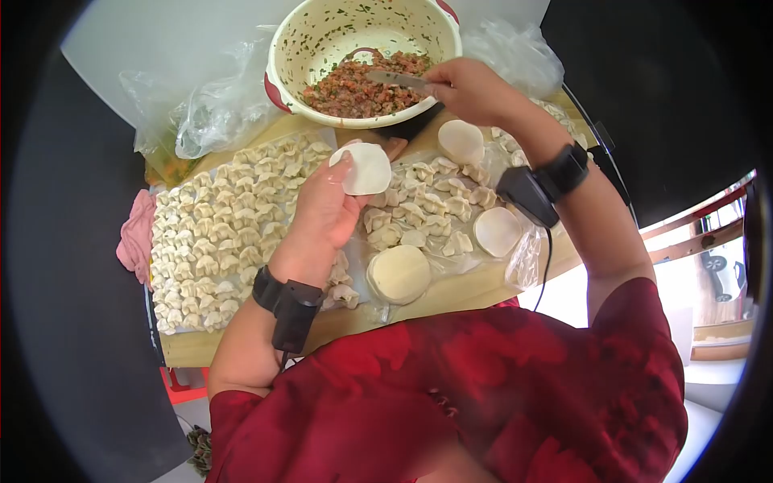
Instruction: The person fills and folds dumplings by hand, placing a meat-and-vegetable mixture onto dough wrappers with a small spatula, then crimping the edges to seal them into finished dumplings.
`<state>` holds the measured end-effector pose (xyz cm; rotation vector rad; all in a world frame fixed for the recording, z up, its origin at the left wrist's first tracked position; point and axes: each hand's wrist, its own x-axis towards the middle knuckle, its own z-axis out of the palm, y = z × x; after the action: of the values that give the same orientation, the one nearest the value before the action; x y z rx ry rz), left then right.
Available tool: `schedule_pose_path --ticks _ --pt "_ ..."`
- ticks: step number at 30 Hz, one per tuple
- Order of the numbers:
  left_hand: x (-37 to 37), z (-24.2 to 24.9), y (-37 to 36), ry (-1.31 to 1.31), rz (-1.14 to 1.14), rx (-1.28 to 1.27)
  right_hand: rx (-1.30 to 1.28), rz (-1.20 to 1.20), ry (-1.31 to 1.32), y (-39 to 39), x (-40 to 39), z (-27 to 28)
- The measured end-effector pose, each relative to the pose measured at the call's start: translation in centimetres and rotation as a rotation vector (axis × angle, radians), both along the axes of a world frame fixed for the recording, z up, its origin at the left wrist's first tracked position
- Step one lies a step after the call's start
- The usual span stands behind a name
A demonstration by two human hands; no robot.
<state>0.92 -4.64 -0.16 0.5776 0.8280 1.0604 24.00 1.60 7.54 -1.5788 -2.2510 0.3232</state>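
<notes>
My left hand holds a round white dumpling wrapper flat across its fingers, in front of the bowl. Above the bowl's right rim, my right hand is closed on a flat metal utensil; whether it is a knife or a spoon's handle I cannot make out. The utensil reaches over the chopped meat filling, flecked with green, in the deep cream bowl. A stack of round wrappers lies below my left hand. Single wrappers rest to the right.
Rows of folded dumplings cover the table's left side. More dumplings lie on plastic at the middle. Plastic bags flank the bowl. A pink cloth hangs at the left edge. Both wrists wear black devices; a cable runs from the right one.
</notes>
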Motion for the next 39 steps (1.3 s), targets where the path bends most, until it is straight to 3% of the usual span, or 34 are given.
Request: schedule_pose_path --ticks 1,3,4,6,10,12,15,22,28,34,36,39 --pt "-0.1 0.0 0.2 -0.002 0.047 -0.033 -0.001 0.001 -0.004 1.3 0.1 -0.4" --pt "0.0 -0.2 0.5 -0.017 0.063 -0.050 0.335 -0.053 -0.097 3.0 -0.3 -1.2" --pt "0.0 -0.3 0.7 -0.027 0.078 -0.067 0.333 -0.051 -0.099 3.4 -0.6 -1.1" --pt "0.2 -0.3 1.1 -0.054 0.078 -0.062 0.235 -0.160 -0.355 3.9 -1.4 -0.6" --pt "0.3 -0.7 2.5 -0.146 0.058 -0.039 0.174 -0.086 -0.385 3.2 -2.5 -1.9" --pt "0.3 -0.9 3.1 -0.175 0.074 -0.040 0.140 0.061 -0.222 2.9 -2.5 -2.2" --pt "0.5 -0.8 3.3 -0.212 0.103 -0.044 0.166 0.053 -0.143 3.7 -1.9 -2.4" --pt "0.7 -0.2 3.2 -0.246 0.077 -0.033 0.071 0.070 -0.195 4.8 -2.5 -2.5" --pt "1.0 0.1 3.9 -0.275 0.134 -0.044 0.046 0.163 -0.076 5.0 -1.7 -2.8" --pt "0.4 0.1 4.3 -0.263 0.056 -0.010 -0.072 0.122 0.274 0.6 -2.3 -2.3" --pt "0.5 -0.1 4.3 -0.278 0.074 -0.028 0.218 0.202 0.278 -0.6 -2.7 -3.5" --pt "0.4 0.1 4.2 -0.251 0.091 -0.037 0.358 0.350 0.170 -1.5 -2.7 -3.6"
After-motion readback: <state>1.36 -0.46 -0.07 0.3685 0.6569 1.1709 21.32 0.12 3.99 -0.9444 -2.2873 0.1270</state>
